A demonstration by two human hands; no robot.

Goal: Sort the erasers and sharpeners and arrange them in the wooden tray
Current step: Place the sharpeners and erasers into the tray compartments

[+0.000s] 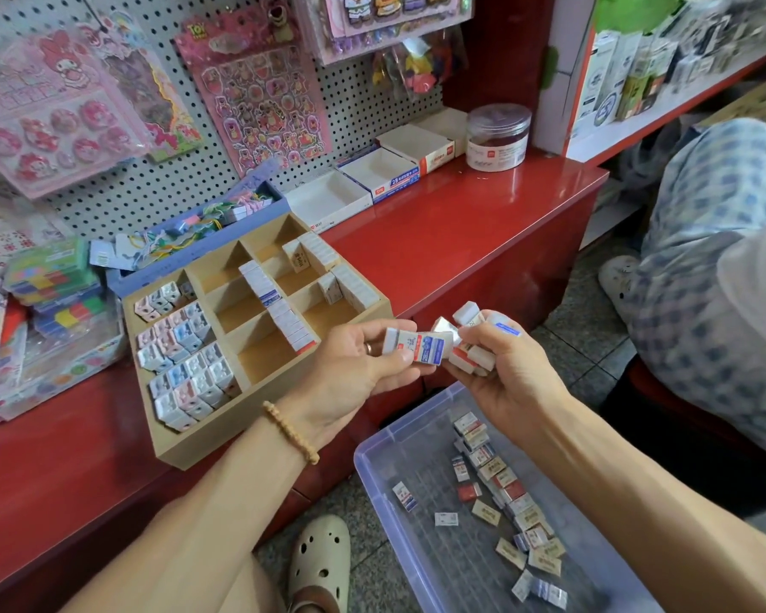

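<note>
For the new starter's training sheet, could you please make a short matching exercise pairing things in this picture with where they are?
Things:
1. sharpeners
2. loose erasers
3. clear jar
4. blue-sleeved eraser

Places:
A. in the left hand
B. left column of the wooden tray
C. back of the red counter
D. in the plastic bin

Pairs: 1-B, 2-D, 3-C, 4-A

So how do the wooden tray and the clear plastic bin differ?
The wooden tray sits on the red counter; the clear plastic bin sits lower, over the floor. The tray is split into compartments, the bin is one open space. Items stand in neat rows in the tray but lie scattered in the bin. Both hold small stationery.
</note>
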